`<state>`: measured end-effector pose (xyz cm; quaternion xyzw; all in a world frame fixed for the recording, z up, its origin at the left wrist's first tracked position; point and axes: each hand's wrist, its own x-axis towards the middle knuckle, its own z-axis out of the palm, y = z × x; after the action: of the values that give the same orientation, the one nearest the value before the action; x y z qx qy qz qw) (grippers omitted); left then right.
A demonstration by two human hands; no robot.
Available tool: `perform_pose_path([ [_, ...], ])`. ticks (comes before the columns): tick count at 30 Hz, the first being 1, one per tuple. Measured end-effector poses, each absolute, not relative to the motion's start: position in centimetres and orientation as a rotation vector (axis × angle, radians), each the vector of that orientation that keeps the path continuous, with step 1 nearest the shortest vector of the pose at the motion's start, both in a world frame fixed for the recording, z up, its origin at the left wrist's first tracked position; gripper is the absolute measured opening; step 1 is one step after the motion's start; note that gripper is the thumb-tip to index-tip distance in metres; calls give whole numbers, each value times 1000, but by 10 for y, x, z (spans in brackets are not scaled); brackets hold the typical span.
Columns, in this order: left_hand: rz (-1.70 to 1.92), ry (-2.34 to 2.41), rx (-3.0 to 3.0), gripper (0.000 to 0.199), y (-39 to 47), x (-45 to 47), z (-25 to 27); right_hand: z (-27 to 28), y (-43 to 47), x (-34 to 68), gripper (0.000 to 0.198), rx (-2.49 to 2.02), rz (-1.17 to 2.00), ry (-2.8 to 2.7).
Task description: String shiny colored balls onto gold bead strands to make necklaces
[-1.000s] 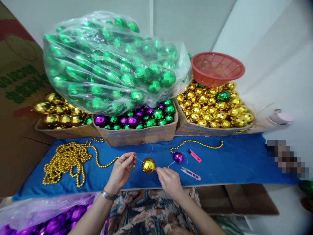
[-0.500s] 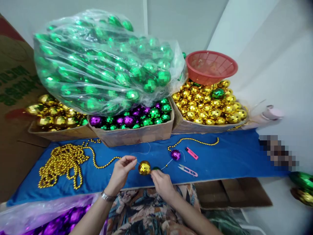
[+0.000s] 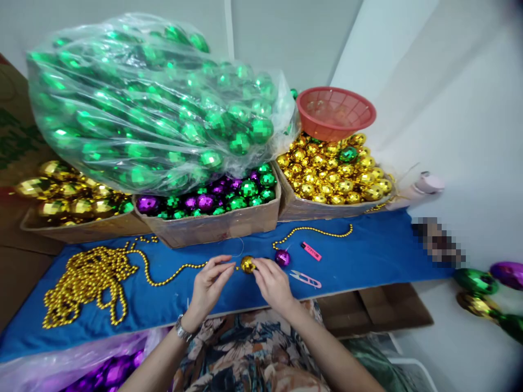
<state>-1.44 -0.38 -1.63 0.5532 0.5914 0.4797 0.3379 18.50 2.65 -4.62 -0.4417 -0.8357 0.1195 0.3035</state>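
Note:
A shiny gold faceted ball (image 3: 247,264) is between my two hands, just above the blue cloth. The fingertips of my right hand (image 3: 274,283) close on its right side. My left hand (image 3: 211,284) pinches a thin thread at the ball's left, where a tiny gold bead (image 3: 237,267) shows by the fingertips. A loop of pale thread (image 3: 241,247) rises behind. Just beyond my right hand lies a purple faceted ball (image 3: 282,258). From the left, a gold bead chain (image 3: 163,281) runs up behind my left hand.
Pink-handled thread snips (image 3: 307,280) and a pink lighter (image 3: 312,251) lie to the right. Cardboard boxes (image 3: 220,227) of gold, green and purple balls line the back, beneath a big bag of green balls (image 3: 163,109) and a red basket (image 3: 335,111). A bead-chain heap (image 3: 84,280) lies left.
The view has shifted, so most things sit further left. The gold ball is now nearer the purple one, and my left fingertips are close to a small gold bead beside it.

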Motion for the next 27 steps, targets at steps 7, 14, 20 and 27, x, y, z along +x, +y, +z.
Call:
perform_pose_path([
  [7,1303,1446,1460,17,-3,-9,-3,-54,30,170,27,-961,502,-2267],
  [14,933,1398,1834,83,-3,15,-81,-56,34,172,37,-1089,576,-2210],
  [20,861,1403,2065,54,24,44,-109,-28,30,171,37,-1065,803,-2095],
  [27,979,1502,1983,47,48,32,-108,48,33,227,25,-1019,1115,-1415],
])
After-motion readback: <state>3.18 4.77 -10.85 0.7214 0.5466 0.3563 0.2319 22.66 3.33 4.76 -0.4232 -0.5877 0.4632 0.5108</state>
